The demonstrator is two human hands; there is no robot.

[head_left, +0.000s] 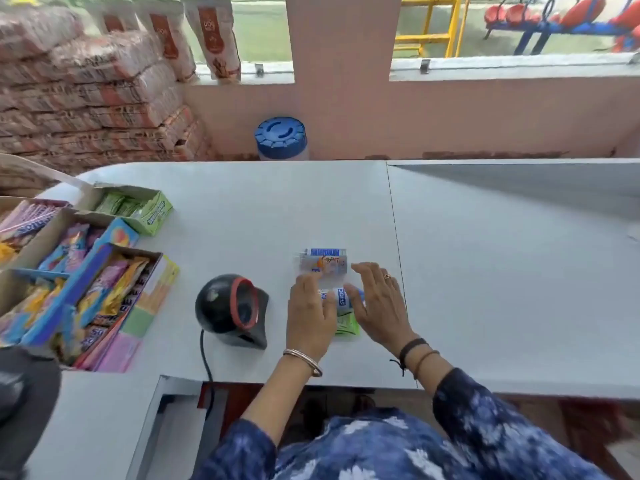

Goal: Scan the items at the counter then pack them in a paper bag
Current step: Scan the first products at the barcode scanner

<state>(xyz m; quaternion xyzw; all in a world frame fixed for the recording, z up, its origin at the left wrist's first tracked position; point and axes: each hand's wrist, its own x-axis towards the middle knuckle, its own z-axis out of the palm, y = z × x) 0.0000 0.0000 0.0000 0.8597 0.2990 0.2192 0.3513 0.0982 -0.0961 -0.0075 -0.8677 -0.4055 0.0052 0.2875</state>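
Note:
On the grey counter [263, 209] lies a small heap of items. A pale carton with a blue band [323, 260] sits at its far side. Closer in, a blue-and-white packet [341, 299] lies between my hands, with a green packet [346, 325] below it. My left hand [308, 317] rests flat on the heap's left side, fingers spread. My right hand [377, 303] lies on its right side, fingers apart and touching the blue-and-white packet. Neither hand has lifted anything. A black barcode scanner [232, 308] with a red ring stands just left of my left hand. No paper bag is in view.
Open display boxes of sweets and snack packets [86, 275] crowd the counter's left end, with a green gum box [138, 206] behind them. Beyond the counter stand a blue-lidded jar [281, 137] and stacked sacks [86, 98]. A counter seam [394, 244] runs right of my hands.

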